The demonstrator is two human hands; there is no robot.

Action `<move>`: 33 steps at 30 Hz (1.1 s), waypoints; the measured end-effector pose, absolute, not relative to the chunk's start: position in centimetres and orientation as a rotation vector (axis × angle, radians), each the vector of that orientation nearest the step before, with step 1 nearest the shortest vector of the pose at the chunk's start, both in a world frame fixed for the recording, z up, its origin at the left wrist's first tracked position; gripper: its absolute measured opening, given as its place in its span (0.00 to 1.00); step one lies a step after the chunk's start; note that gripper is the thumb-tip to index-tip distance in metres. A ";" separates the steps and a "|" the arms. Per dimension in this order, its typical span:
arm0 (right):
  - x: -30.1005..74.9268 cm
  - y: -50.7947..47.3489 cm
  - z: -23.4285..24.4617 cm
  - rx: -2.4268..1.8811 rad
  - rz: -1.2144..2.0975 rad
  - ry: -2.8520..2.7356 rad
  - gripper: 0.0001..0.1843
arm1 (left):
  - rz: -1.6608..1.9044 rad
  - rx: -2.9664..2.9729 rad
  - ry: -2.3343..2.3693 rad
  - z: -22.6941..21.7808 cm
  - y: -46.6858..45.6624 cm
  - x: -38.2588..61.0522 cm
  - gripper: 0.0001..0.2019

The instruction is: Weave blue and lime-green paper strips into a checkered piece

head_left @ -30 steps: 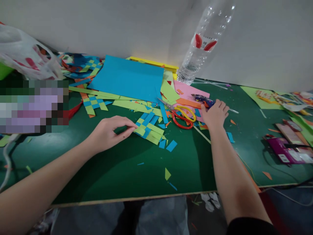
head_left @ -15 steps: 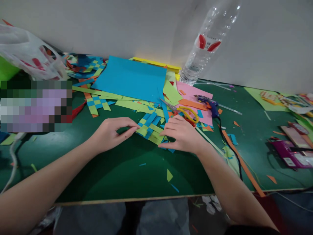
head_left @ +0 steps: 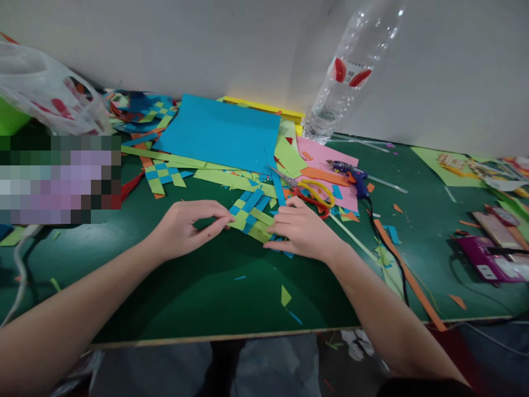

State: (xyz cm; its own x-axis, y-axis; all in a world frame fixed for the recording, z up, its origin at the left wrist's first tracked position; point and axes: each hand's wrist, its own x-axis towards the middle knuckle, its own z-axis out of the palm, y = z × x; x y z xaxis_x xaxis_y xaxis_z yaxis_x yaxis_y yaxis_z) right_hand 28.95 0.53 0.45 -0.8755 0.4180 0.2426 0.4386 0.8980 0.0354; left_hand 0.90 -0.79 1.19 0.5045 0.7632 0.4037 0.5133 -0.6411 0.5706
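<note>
A small woven mat of blue and green paper strips (head_left: 250, 215) lies on the green table (head_left: 198, 286) in front of me. My left hand (head_left: 188, 226) pinches the mat's left edge with thumb and fingertips. My right hand (head_left: 303, 229) rests on the mat's right side, fingers curled down onto the strips. Red and yellow scissors (head_left: 308, 193) lie just behind my right hand. A blue glue gun (head_left: 351, 173) lies further right on pink paper, its black cord trailing toward the table's front edge.
A large blue sheet (head_left: 221, 132) and loose green strips cover the back of the table. A clear plastic bottle (head_left: 351, 71) stands by the wall. A white plastic bag (head_left: 45, 88) sits far left. Paper scraps dot the table. A purple packet (head_left: 487, 256) lies right.
My right hand left the glue gun at the right and came back to the woven mat, settling on its right side. My left hand stayed pinching the left edge.
</note>
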 end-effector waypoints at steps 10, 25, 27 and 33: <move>28.5 0.5 0.1 -0.698 -0.159 -2.852 0.20 | 0.971 2.400 1.029 1.3 -0.9 1.0 0.11; 28.6 0.5 0.1 -0.754 -0.159 -2.665 0.22 | 0.883 2.399 1.085 0.9 -0.8 0.7 0.15; 28.8 0.5 0.3 -0.761 -0.181 -2.637 0.20 | 0.909 2.420 1.089 0.8 -0.7 0.6 0.15; 28.7 0.5 0.7 -0.812 -0.205 -2.634 0.18 | 0.901 2.544 1.180 -0.4 0.0 0.3 0.10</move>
State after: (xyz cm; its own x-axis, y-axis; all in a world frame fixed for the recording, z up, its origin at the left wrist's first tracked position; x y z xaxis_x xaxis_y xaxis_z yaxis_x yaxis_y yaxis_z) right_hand 28.66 0.46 0.71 -0.7631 0.5126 0.3936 0.5673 0.8231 0.0277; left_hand 0.30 -0.04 -0.43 0.4969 0.7449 0.4453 0.6256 -0.6631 0.4111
